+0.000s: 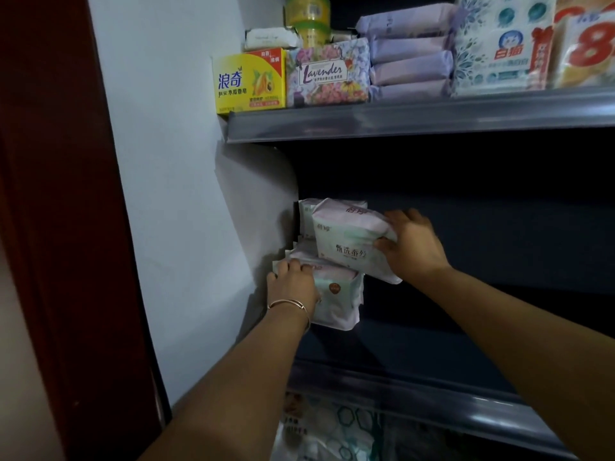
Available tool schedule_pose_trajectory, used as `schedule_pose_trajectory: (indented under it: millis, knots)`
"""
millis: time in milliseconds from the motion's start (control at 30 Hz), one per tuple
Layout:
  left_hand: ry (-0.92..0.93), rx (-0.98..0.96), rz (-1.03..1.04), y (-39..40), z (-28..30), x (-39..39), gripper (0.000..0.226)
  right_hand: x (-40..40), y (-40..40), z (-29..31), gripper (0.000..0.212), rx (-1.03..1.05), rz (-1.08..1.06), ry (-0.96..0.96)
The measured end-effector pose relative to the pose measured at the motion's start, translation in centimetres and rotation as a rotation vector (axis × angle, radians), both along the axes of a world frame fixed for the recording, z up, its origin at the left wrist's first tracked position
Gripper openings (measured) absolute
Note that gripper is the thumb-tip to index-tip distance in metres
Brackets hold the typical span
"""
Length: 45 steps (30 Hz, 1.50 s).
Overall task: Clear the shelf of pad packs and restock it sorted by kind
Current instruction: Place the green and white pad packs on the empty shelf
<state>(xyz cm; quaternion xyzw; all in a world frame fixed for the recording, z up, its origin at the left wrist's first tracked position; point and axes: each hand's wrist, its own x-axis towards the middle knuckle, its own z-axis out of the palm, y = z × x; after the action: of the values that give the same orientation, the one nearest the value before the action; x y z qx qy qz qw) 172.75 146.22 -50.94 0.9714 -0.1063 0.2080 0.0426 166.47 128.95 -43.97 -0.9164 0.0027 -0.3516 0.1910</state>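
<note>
Several white and pink pad packs are stacked at the left end of the dark middle shelf (466, 387), against the white wall. My right hand (411, 242) grips the right end of the top pad pack (349, 241), which lies tilted on the stack. My left hand (293, 282), a bangle on its wrist, holds the front lower pad pack (339, 301) with its fingers curled over the pack's top left edge. More packs (307, 214) stand behind, partly hidden.
The upper shelf (399, 119) carries a yellow soap box (249, 81), a Lavender pack (327, 73), stacked purple packs (411, 58) and tissue packs (499, 44). Packaged goods (326, 430) lie on the level below. A dark red door frame (66, 227) stands left.
</note>
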Motion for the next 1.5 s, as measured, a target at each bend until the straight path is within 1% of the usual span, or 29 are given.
schedule_pose_trajectory:
  millis: [133,267,333,500,600,667,767,833,933,1000,1100,1167,1200,1267,1367,1500]
  knots:
    - [-0.01,-0.071,0.01,-0.8,-0.2,0.2,0.056,0.0,-0.4,0.0,0.048,-0.012,0.017,-0.004]
    - [0.086,-0.212,-0.059,0.0,0.5,0.0,0.054,-0.6,-1.1,0.6,0.047,0.035,0.062,-0.025]
    - [0.069,-0.291,-0.037,0.8,1.3,-0.9,0.053,-1.6,-1.2,1.1,0.046,0.062,0.107,-0.016]
    - [-0.025,-0.637,0.095,3.0,3.3,-3.4,0.043,-4.3,-0.2,0.6,0.045,0.062,0.24,0.104]
    - [-0.087,-0.676,0.155,3.8,2.9,-4.8,0.04,-4.4,1.4,-1.2,0.045,0.049,0.271,0.216]
    - [-0.121,-0.652,0.159,4.0,2.1,-5.7,0.037,-3.8,2.6,-3.1,0.048,0.032,0.251,0.26]
    - [-0.118,-0.584,0.133,3.6,0.5,-7.1,0.04,-2.6,4.4,-6.0,0.053,0.09,0.185,0.293]
    - [-0.099,-0.547,0.112,3.0,-0.5,-8.0,0.043,-2.2,4.9,-7.1,0.057,0.132,0.124,0.266]
    - [-0.078,-0.49,0.072,2.2,-1.9,-9.4,0.047,-3.3,4.2,-7.5,0.072,0.162,0.103,0.184]
    - [-0.071,-0.44,0.023,1.6,-3.0,-10.6,0.047,-5.4,3.1,-7.8,0.065,0.097,0.099,0.118]
    - [-0.071,-0.354,-0.043,0.1,-4.9,-13.5,0.046,-9.8,1.1,-9.4,0.049,-0.103,0.128,-0.003]
    - [-0.034,-0.257,-0.076,-1.3,-6.6,-16.1,0.044,-13.1,-0.5,-11.7,0.044,-0.212,0.197,-0.015]
    - [0.005,-0.202,-0.103,-2.1,-7.8,-17.4,0.044,-14.6,-1.6,-13.2,0.042,-0.257,0.233,0.016]
    - [0.117,-0.109,-0.172,-3.7,-10.6,-20.0,0.048,-18.1,-4.0,-16.7,0.041,-0.322,0.262,0.158]
    - [0.292,0.004,-0.265,-6.3,-14.9,-23.6,0.049,-23.1,-8.2,-22.1,0.039,-0.352,0.23,0.381]
    - [0.448,0.115,-0.352,-10.1,-19.1,-27.3,0.054,-28.8,-13.1,-26.9,0.049,-0.382,0.155,0.563]
